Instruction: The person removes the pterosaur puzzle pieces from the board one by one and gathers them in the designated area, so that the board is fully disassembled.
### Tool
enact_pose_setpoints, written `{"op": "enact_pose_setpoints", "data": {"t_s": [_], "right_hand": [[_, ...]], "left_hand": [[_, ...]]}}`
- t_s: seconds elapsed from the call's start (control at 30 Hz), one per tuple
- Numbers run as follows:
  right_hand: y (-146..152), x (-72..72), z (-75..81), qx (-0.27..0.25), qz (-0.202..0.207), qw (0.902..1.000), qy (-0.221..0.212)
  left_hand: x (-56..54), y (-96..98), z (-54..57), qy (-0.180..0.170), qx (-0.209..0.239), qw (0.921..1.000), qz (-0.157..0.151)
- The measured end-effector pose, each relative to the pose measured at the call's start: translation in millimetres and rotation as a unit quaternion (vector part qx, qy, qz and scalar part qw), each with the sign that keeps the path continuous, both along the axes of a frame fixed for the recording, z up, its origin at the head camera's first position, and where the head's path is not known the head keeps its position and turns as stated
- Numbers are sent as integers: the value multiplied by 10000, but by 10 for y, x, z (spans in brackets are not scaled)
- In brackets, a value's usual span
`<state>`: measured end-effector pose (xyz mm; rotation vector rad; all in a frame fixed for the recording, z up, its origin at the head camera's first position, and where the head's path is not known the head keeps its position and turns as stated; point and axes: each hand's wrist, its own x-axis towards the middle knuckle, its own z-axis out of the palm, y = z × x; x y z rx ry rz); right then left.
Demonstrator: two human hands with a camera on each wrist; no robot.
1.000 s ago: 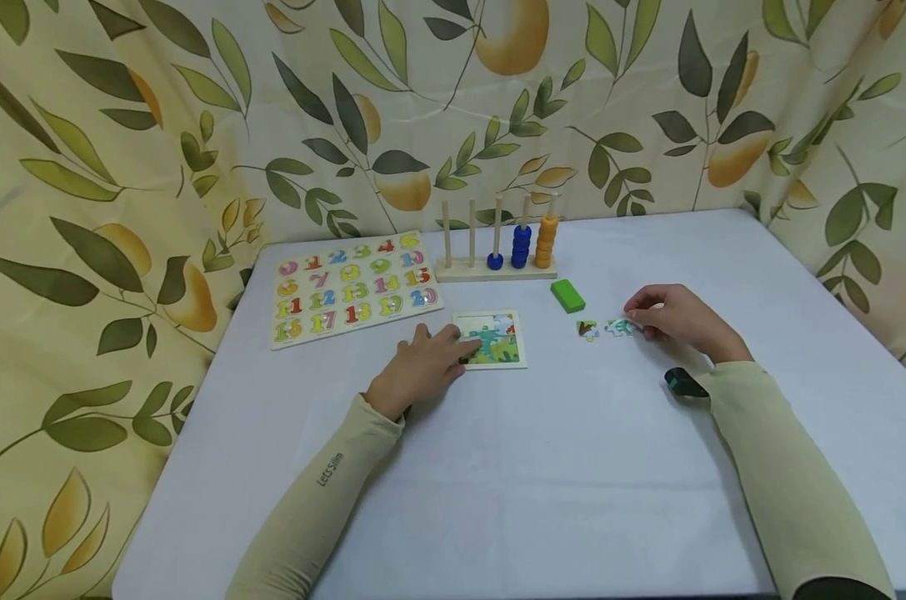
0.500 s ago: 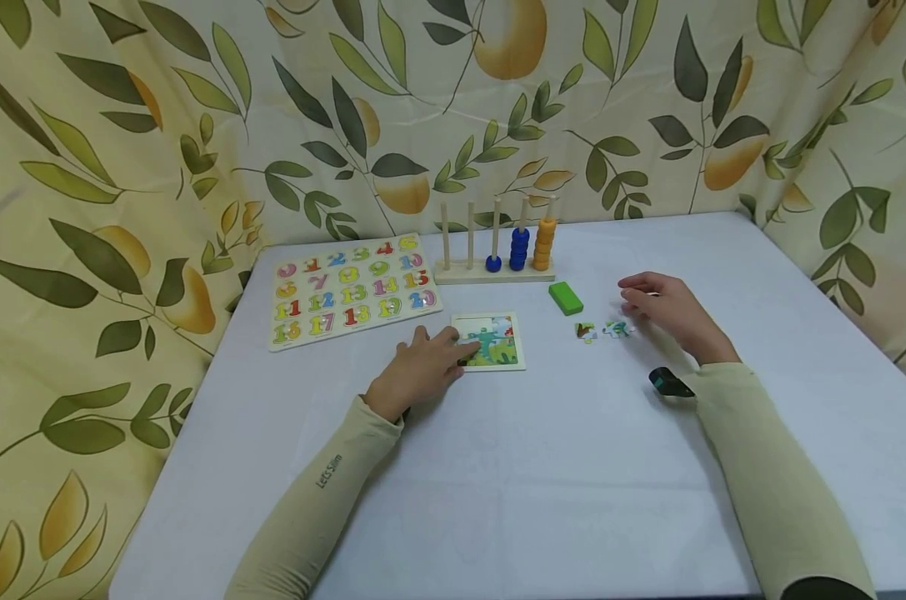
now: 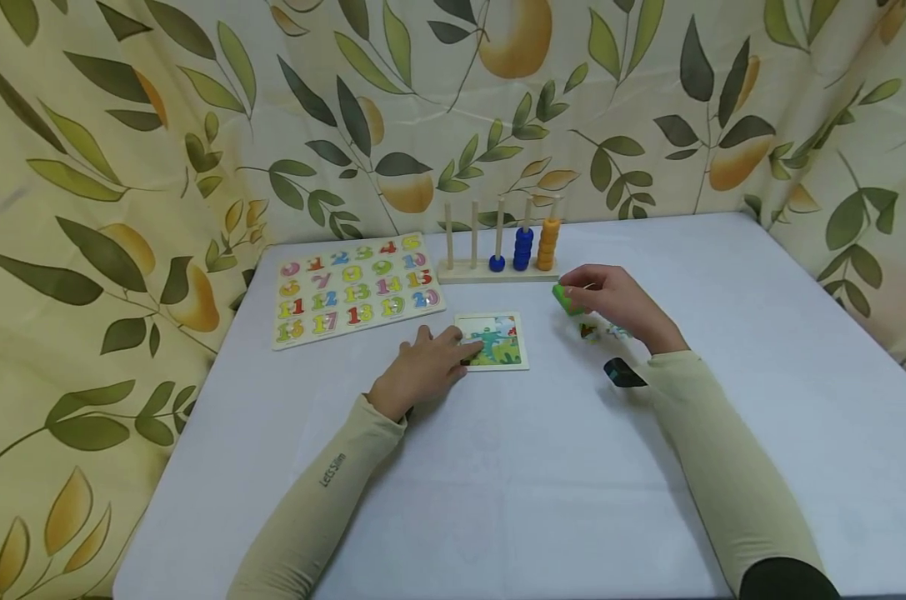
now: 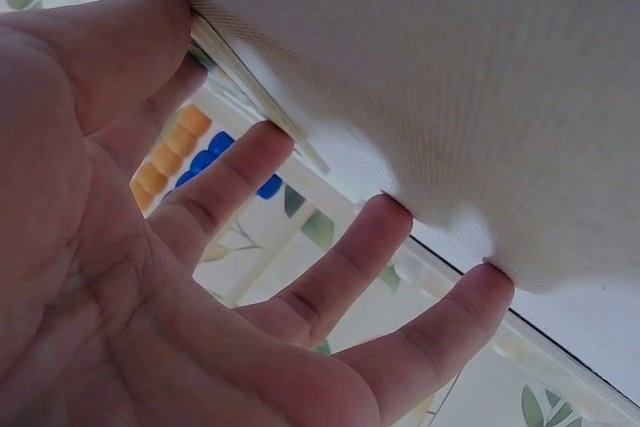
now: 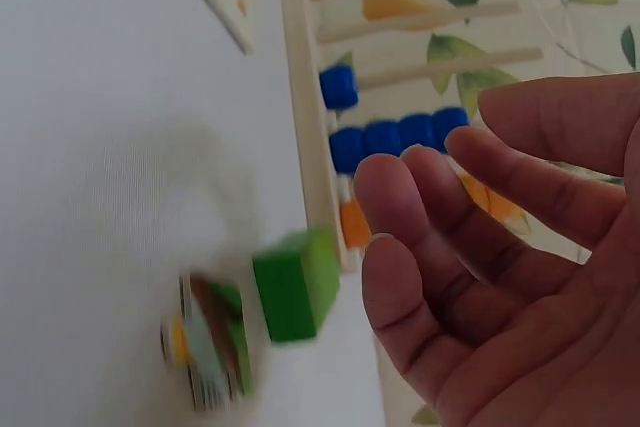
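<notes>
My left hand (image 3: 421,372) lies at the left side of a small white-framed jigsaw puzzle (image 3: 498,354), fingers spread, index over the picture. The left wrist view shows thumb and index at the puzzle's edge and the other fingertips on the cloth. My right hand (image 3: 623,302) hovers by a green block (image 3: 562,298), partly covering it in the head view. Its fingers are loosely bent and hold nothing; the right wrist view shows a gap between them and the block. Two loose puzzle pieces lie below that hand, one brown and green (image 5: 215,332), one bluish (image 3: 618,331).
A number board (image 3: 355,287) stands at the back left. Beside it is a wooden peg stand (image 3: 468,272) with blue beads (image 3: 523,248) and orange beads (image 3: 548,244). A leaf-patterned curtain (image 3: 453,108) hangs behind the white tablecloth (image 3: 453,500).
My right hand has left the bluish puzzle piece, lifted and moved left to the green block. The left hand has stayed at the puzzle.
</notes>
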<state>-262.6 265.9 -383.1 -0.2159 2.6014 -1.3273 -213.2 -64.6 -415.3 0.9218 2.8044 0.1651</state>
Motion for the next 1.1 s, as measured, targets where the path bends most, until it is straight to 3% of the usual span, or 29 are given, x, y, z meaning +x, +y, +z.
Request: {"op": "enact_pose_setpoints", "data": {"t_s": [0.2, 0.53, 1.1], "right_hand": [[-257, -110, -57, -114, 236, 9996, -77], [-556, -252, -239, 137, 1159, 9930, 174], [-676, -443, -308, 904, 2136, 9727, 60]], "left_hand": [[0, 33, 9, -116, -139, 9998, 60], [-15, 41, -18, -132, -145, 9998, 52], [-25, 16, -8, -92, -249, 9996, 93]]}}
